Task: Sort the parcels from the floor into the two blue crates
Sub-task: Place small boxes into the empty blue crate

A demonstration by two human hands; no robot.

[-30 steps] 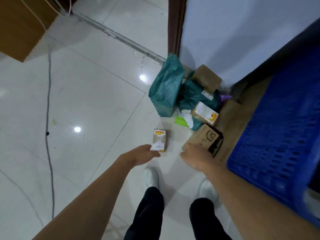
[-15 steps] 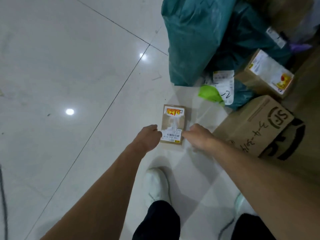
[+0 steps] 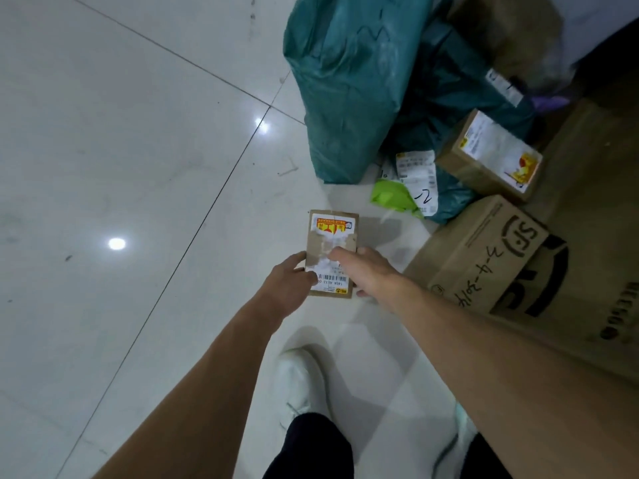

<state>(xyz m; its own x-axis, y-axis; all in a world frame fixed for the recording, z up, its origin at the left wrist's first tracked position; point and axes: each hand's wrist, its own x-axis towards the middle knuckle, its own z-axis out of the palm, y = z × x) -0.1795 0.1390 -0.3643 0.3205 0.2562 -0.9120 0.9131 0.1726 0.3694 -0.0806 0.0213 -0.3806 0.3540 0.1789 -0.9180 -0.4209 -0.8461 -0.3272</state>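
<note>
My left hand (image 3: 290,284) and right hand (image 3: 367,271) pinch a flat, torn-labelled cardboard parcel (image 3: 332,233) left of the SF carton (image 3: 484,257).

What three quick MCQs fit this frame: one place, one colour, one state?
1. The SF carton lies where from the small box? A) left B) right C) on top
2. The big bag beyond the small box is: A) teal B) red C) white
3. The small box is: A) untouched B) gripped by one hand C) gripped by both hands

B: the carton sits to the right of the box.
A: its plastic is teal.
C: the left hand holds its left edge, the right hand its right edge.
</note>
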